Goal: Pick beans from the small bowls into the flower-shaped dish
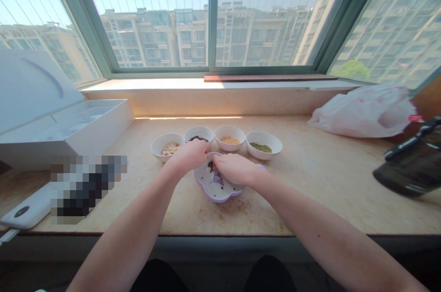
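My right hand reaches into a purple-rimmed white bowl with a cartoon figure on its inside. Its fingers are pinched together by a few small dark beans; what lies between the fingertips is hidden. My left hand is closed at that bowl's far left rim, just in front of a white bowl of black beans. Whatever it may hold does not show. To its left stands a white bowl with pale and reddish pieces. Yellow beans and green mung beans fill two more white bowls.
An open white box stands at the left, near a white power strip and a blurred-out patch. On the right are a white plastic bag and a dark translucent container. The counter's front edge runs below my forearms.
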The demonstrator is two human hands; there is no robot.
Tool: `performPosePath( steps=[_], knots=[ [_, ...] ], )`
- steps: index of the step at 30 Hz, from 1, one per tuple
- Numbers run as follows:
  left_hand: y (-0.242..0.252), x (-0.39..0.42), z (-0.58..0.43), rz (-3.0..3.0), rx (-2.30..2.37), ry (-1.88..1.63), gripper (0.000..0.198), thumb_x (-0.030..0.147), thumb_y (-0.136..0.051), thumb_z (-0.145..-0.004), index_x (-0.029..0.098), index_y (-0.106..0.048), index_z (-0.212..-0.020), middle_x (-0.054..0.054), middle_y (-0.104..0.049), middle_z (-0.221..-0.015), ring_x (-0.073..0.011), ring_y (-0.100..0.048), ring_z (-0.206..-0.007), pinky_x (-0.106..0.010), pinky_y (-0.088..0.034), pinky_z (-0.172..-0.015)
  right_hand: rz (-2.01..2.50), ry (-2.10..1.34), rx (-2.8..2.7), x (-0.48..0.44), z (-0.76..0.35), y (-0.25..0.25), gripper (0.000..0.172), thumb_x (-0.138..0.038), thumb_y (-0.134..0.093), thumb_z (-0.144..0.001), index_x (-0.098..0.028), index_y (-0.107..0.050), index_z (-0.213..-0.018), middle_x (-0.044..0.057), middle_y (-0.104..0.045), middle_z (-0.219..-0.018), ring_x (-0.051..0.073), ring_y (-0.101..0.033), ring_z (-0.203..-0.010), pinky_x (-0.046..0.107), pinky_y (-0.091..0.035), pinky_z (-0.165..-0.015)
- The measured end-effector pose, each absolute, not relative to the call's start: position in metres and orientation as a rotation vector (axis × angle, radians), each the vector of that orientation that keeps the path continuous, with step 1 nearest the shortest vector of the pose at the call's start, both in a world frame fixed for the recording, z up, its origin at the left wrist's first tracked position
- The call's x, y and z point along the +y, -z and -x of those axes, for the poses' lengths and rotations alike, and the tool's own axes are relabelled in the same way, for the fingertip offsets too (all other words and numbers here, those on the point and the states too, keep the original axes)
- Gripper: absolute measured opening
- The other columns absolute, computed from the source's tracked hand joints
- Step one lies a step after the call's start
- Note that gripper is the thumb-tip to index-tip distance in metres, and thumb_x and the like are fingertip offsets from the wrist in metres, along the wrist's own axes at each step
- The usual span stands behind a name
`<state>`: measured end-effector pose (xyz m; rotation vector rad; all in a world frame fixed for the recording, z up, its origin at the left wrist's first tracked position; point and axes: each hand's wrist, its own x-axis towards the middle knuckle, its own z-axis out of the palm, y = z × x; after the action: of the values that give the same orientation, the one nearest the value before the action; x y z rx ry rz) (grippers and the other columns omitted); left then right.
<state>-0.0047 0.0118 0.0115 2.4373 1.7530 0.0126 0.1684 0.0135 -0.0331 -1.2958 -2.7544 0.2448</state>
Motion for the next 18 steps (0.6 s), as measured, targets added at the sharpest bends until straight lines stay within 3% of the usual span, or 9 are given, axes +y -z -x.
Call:
performPosePath(
  steps=[11, 18],
  knots=[
    [-0.014, 0.014, 0.007, -2.444, 1.660, -0.339, 0.024, 0.024, -0.048, -0.090, 0.019, -0.070, -0.084, -0.007, -0.073, -0.095, -0.0183, -0.064, -0.083, -0.027, -0.042, -0.065, 1.359, -0.456, -2.509, 0.030, -0.209, -0.016, 0.028, -0.032, -0.036, -0.104, -0.021, -0.057, -0.090, 0.006, -0.070, -0.094, 0.018, -0.061, -0.081, 0.030, -0.040, -0.068],
    [-0.025, 0.008, 0.006, -2.431, 1.782, -0.251, 0.028, 0.024, -0.045, -0.092, 0.020, -0.068, -0.077, -0.007, -0.071, -0.085, -0.0183, -0.063, -0.075, -0.029, -0.038, -0.060, 1.958, -0.230, -2.327, 0.060, -0.253, -0.022, 0.029, -0.027, -0.044, -0.102, -0.017, -0.070, -0.093, 0.014, -0.074, -0.109, 0.023, -0.068, -0.092, 0.029, -0.042, -0.071]
  ],
)
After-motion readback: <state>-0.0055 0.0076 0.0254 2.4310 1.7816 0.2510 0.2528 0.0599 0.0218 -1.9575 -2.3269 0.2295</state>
